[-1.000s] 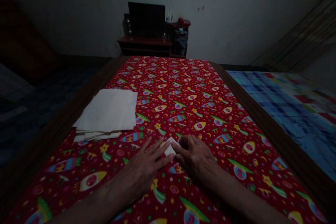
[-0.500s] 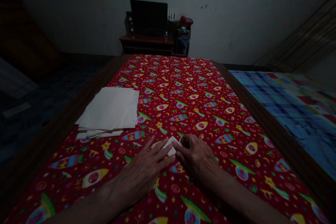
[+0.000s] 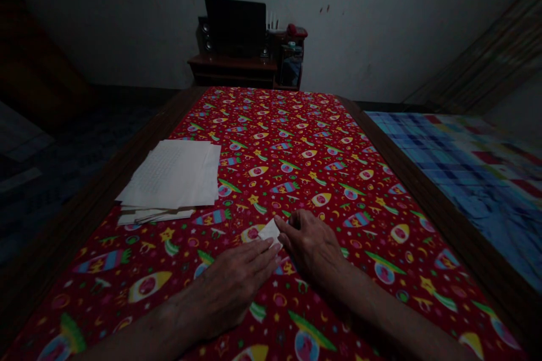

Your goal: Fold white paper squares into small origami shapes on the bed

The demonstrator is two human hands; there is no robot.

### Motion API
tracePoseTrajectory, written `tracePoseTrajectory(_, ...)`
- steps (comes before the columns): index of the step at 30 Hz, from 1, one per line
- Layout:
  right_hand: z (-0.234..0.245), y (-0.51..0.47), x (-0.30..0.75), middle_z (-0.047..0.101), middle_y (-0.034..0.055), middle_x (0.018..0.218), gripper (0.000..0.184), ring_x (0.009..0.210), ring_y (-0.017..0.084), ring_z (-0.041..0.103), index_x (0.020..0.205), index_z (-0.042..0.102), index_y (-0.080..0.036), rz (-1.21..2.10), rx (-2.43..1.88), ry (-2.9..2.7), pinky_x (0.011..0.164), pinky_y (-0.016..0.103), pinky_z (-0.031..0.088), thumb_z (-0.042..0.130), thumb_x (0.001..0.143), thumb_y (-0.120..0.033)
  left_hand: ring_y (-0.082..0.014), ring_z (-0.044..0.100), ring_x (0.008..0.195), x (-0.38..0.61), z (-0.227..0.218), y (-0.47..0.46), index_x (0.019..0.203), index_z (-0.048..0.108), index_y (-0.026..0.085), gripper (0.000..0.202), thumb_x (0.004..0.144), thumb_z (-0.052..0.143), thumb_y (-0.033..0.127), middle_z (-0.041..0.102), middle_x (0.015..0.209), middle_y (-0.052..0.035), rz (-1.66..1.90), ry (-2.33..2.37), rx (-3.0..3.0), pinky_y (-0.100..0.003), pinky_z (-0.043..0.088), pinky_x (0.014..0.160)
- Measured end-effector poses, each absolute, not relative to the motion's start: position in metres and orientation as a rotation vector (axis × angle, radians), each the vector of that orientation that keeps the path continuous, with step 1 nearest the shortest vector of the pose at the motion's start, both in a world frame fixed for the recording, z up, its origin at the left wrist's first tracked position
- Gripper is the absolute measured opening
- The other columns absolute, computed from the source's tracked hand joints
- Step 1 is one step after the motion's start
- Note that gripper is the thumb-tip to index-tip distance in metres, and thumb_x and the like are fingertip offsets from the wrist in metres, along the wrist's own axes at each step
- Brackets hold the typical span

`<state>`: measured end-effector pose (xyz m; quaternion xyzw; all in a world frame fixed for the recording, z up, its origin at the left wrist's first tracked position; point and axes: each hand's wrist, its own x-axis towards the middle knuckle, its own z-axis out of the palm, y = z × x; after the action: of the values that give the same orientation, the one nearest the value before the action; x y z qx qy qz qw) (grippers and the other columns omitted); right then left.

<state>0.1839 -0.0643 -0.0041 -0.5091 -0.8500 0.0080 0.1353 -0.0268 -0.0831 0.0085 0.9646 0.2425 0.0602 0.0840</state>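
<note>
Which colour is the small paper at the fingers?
The small paper is white; the head view shows it best.

Cloth [image 3: 305, 299]: red ground, scattered print of yellow rockets, blue-and-pink striped ones, yellow stars with green-and-white tails. Small paper [image 3: 270, 229]: white. Stacked sheets [image 3: 186, 172]: off-white, top one bearing faint rows of marks. Wooden border [image 3: 412, 183]: dark brown. Bedding [image 3: 440, 152]: blue plaid, red and white patches. Telephone [image 3: 298, 31]: red. Monitor [image 3: 236, 21]: black.
</note>
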Motion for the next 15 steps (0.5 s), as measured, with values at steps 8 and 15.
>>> tracePoseTrajectory(8, -0.011, -0.064, 0.194, 0.055, 0.0079, 0.093, 0.021, 0.082, 0.019, 0.050, 0.105, 0.052, -0.020, 0.186, -1.369, -2.323, 0.068, 0.030, 0.042, 0.050, 0.089, -0.034, -0.0144, 0.058, 0.107, -0.025, 0.001, -0.061, 0.119, 0.056, 0.020, 0.038, 0.087, 0.041, 0.005, 0.065, 0.113, -0.0037, 0.781, 0.824, 2.457, -0.032, 0.048, 0.093)
tracePoseTrajectory(15, -0.009, -0.062, 0.194, 0.055, 0.0035, 0.084, 0.014, 0.077, 0.016, 0.051, 0.088, 0.049, -0.020, 0.368, -1.338, -2.258, 0.064, 0.027, 0.041, 0.053, 0.087, -0.033, -0.0167, 0.058, 0.085, -0.017, -0.009, -0.040, 0.112, 0.058, 0.018, 0.028, 0.086, 0.055, 0.028, 0.060, 0.094, -0.0050, 0.782, 1.217, 2.311, -0.030, 0.050, 0.076)
